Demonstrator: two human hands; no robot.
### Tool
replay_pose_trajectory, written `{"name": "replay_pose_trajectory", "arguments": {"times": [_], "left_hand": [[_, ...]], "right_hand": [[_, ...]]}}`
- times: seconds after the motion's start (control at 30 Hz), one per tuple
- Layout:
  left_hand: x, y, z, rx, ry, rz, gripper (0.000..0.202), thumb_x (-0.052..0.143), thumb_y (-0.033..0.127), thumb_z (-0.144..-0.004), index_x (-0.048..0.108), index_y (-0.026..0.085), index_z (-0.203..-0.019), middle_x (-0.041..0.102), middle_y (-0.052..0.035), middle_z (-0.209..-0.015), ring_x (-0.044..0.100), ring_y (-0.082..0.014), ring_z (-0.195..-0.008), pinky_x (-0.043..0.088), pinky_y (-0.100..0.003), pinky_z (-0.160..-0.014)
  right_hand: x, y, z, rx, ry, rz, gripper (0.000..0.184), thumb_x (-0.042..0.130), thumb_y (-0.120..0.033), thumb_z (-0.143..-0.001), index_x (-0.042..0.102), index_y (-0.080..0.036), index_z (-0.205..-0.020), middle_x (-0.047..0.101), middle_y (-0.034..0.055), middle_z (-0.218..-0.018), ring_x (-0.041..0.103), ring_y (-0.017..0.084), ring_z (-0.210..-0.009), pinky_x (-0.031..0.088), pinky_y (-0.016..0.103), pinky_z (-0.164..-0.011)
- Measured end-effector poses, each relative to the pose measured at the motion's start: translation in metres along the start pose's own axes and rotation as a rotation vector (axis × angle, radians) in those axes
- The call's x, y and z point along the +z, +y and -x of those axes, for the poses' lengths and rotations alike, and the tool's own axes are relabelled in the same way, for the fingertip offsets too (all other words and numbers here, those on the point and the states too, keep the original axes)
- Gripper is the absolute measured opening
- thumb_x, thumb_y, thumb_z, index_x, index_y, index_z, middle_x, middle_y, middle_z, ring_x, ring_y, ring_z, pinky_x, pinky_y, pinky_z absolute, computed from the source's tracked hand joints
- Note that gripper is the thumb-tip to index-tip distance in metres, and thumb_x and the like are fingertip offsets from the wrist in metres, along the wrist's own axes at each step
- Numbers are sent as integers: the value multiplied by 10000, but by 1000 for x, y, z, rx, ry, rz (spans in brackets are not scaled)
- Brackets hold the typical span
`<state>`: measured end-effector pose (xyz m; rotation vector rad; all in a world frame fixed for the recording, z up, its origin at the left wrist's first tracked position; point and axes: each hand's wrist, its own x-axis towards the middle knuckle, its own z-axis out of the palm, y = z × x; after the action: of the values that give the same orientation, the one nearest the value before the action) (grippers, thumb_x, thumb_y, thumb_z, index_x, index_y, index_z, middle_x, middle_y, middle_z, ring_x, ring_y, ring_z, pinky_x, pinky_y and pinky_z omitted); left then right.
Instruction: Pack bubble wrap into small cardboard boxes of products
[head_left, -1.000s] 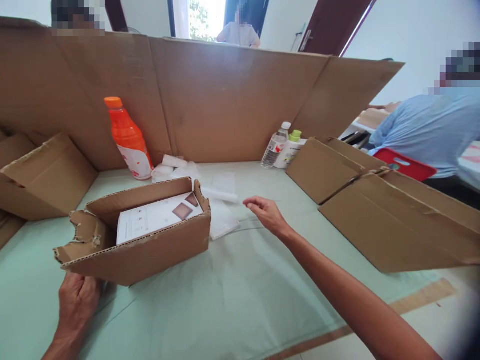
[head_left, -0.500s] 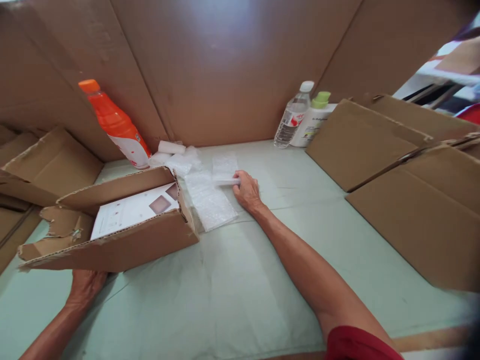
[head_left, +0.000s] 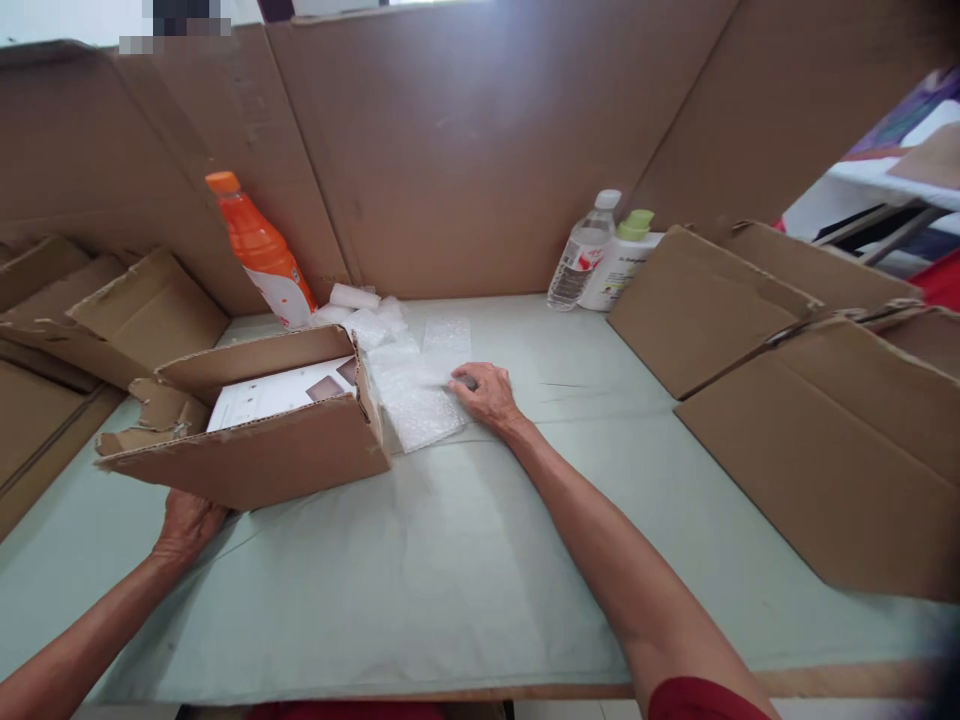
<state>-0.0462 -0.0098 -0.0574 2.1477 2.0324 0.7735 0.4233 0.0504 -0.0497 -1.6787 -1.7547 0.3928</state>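
An uncapped cardboard box (head_left: 247,455) lies tilted on the left, its left end raised. A white printed carton (head_left: 262,395) with brown squares sits inside it. Under the box's near side, my left hand (head_left: 191,520) supports it, with the fingers hidden beneath. My right hand (head_left: 486,393) rests low over the table at the edge of flat bubble wrap sheets (head_left: 427,405). Its fingers are curled in, and a small dark patch shows between thumb and fingers; whether that is an object or shadow is unclear.
Behind the box stand an orange bottle (head_left: 266,255) and crumpled bubble wrap (head_left: 375,320). A clear water bottle (head_left: 585,250) and a white bottle with a green cap (head_left: 622,260) lean at the back. Cardboard boxes flank both sides (head_left: 825,440). A cardboard wall (head_left: 480,160) closes the back.
The view has tilted up and shifted left. My right hand held a clear rolled strip before; that strip no longer shows clearly in its fingers. My left hand stays under the box.
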Motion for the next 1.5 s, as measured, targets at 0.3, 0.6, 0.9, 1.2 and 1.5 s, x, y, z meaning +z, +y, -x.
{"name": "replay_pose_trajectory", "arguments": {"times": [0.3, 0.6, 0.9, 1.2, 1.5], "left_hand": [[3, 2, 1, -2, 29, 123, 265, 462, 417, -747, 588, 197, -821, 668, -116, -931, 617, -335, -1010, 524, -451, -881], [-17, 9, 22, -66, 98, 352, 460, 519, 461, -841, 592, 170, -1189, 601, -133, -1271, 598, -304, -1170, 545, -416, -931], [-12, 45, 53, -152, -96, 720, 629, 660, 468, -830, 451, 217, -1367, 603, -131, -1318, 658, -279, -1129, 558, -441, -966], [8, 39, -46, -241, 18, 654, 647, 681, 492, -713, 527, 190, -1263, 657, -87, -1147, 642, -298, -1058, 535, -484, -954], [-4, 40, 15, 12, 37, 355, 564, 598, 359, -889, 482, 215, -1422, 625, -149, -1302, 616, -339, -1155, 565, -440, -785]], "right_hand": [[-14, -14, 6, 98, -65, 178, 354, 690, -303, -749, 747, -221, -1088, 729, 113, -1208, 620, 333, -1154, 454, 495, -1007], [-43, -54, 72, -57, -66, 263, 197, 684, -347, -802, 734, -233, -954, 660, 148, -1368, 571, 376, -1311, 416, 589, -1075], [22, -140, 121, -42, -134, -239, 663, 646, -423, -878, 446, -255, -1488, 622, 129, -1408, 628, 296, -1230, 534, 476, -1005], [60, -161, 44, -20, -135, -353, 666, 611, -302, -815, 489, -193, -1461, 650, 133, -1351, 622, 284, -1190, 547, 462, -960], [-37, -70, 74, -153, -196, 204, 629, 661, -332, -854, 534, -312, -1470, 500, 85, -1572, 445, 329, -1460, 376, 563, -1166]]}}
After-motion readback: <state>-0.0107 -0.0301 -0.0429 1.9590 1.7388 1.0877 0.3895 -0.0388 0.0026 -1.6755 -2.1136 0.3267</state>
